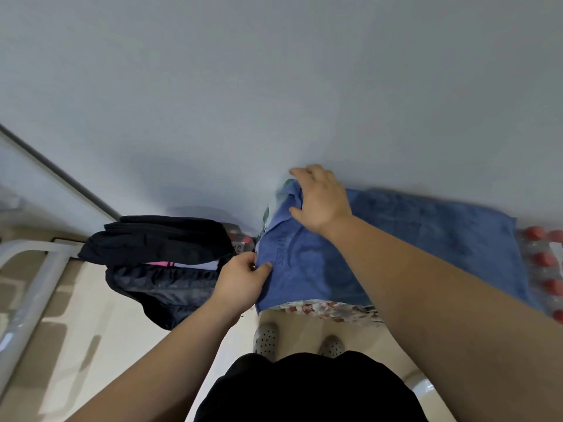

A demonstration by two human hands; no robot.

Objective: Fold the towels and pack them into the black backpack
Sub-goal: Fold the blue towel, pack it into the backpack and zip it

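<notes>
A blue towel (411,239) lies spread over a patterned surface against the wall, right of centre. My left hand (240,280) pinches its near left corner between thumb and fingers. My right hand (320,199) rests on the far left corner, fingers bent over the folded edge. The black backpack (161,248) stands open on the floor just left of the towel, with pink and white cloth showing inside its mouth.
A patterned cloth (329,309) peeks out under the towel's near edge. Bottles with red caps (545,260) stand at the right. A white rail (33,284) runs along the left. My feet in perforated shoes (266,339) stand on the beige floor.
</notes>
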